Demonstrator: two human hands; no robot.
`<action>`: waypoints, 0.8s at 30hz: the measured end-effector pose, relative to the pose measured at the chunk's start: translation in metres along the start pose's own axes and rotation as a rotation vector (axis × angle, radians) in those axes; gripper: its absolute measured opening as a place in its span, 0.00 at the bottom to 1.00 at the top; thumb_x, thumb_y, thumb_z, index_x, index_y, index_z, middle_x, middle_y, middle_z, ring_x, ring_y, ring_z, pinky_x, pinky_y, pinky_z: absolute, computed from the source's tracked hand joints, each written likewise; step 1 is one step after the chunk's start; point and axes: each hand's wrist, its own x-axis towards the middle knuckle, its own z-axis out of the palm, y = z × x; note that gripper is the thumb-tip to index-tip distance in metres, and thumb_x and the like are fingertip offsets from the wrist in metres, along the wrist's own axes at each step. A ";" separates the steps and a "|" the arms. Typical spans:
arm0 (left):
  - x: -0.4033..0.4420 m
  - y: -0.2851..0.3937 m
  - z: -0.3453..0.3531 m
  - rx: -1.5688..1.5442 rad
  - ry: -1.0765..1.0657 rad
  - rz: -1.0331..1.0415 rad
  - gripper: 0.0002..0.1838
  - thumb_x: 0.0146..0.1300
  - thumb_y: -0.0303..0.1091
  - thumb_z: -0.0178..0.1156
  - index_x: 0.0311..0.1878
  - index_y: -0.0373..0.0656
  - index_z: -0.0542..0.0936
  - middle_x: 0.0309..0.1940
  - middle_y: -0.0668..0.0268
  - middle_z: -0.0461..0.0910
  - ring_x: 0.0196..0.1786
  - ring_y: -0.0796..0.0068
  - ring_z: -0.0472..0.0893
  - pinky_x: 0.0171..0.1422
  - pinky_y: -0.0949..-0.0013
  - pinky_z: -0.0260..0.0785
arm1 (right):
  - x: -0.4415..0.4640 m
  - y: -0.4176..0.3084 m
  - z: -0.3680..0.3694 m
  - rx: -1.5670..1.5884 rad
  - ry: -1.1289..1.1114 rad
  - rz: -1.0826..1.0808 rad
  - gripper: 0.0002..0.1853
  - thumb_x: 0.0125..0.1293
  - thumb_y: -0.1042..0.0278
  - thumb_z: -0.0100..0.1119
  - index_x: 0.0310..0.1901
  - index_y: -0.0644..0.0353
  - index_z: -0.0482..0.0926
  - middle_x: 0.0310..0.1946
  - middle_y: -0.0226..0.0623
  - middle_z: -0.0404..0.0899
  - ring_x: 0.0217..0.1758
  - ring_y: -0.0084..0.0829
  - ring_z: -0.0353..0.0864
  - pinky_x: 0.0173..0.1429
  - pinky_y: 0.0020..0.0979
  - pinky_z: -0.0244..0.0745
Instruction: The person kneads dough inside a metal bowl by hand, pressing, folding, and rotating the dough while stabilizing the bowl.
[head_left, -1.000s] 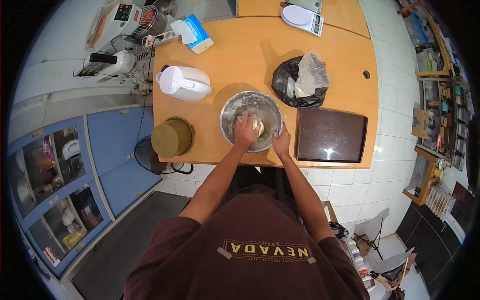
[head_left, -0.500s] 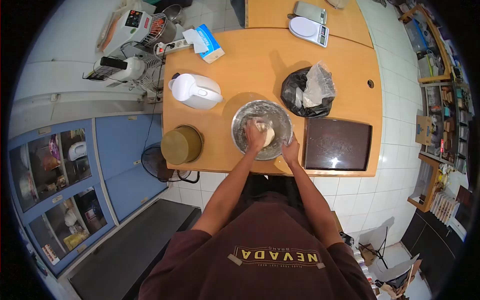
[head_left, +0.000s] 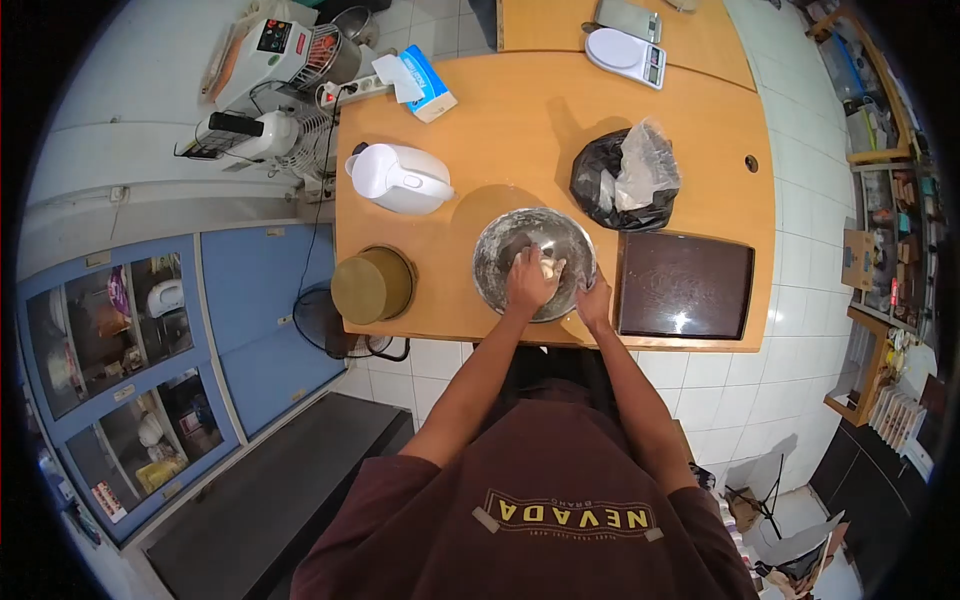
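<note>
from far off, in the head view, i see the left hand (head_left: 532, 284) curled round the dough (head_left: 547, 268) inside the metal bowl (head_left: 490, 262). the right hand (head_left: 594, 301) pinches the bowl's rim. i think the bowl could slip off the table (head_left: 510, 130) if the left pushes hard and the right grips loosely.

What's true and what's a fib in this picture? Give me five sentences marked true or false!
1. The left grip is inside the metal bowl, touching pale dough. True.
2. The right grip is on the white kettle. False: it's at the bowl's rim.
3. The dark tray lies to the right of the bowl. True.
4. The black bag lies in the tray. False: it sits on the table, beyond the tray.
5. The kettle stands left of the bag. True.
</note>
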 end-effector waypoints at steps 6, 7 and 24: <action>0.018 0.003 0.010 0.165 0.047 -0.007 0.25 0.68 0.47 0.58 0.58 0.35 0.77 0.50 0.48 0.79 0.57 0.46 0.77 0.62 0.49 0.70 | 0.001 -0.007 -0.012 -0.071 -0.051 -0.016 0.20 0.63 0.77 0.57 0.57 0.66 0.79 0.43 0.55 0.87 0.49 0.44 0.89 0.52 0.38 0.80; 0.023 0.005 0.012 0.178 0.034 -0.042 0.25 0.67 0.46 0.58 0.59 0.35 0.77 0.51 0.49 0.79 0.57 0.47 0.77 0.62 0.49 0.70 | 0.003 -0.004 -0.011 -0.048 -0.064 -0.023 0.20 0.61 0.78 0.57 0.57 0.68 0.78 0.43 0.57 0.87 0.49 0.48 0.89 0.52 0.38 0.80; -0.003 0.000 -0.036 -0.181 0.083 0.054 0.24 0.59 0.40 0.71 0.58 0.45 0.82 0.56 0.50 0.73 0.61 0.46 0.72 0.67 0.48 0.64 | 0.014 -0.036 -0.015 -0.094 -0.085 -0.033 0.29 0.58 0.76 0.56 0.65 0.65 0.74 0.50 0.59 0.85 0.57 0.56 0.84 0.62 0.45 0.78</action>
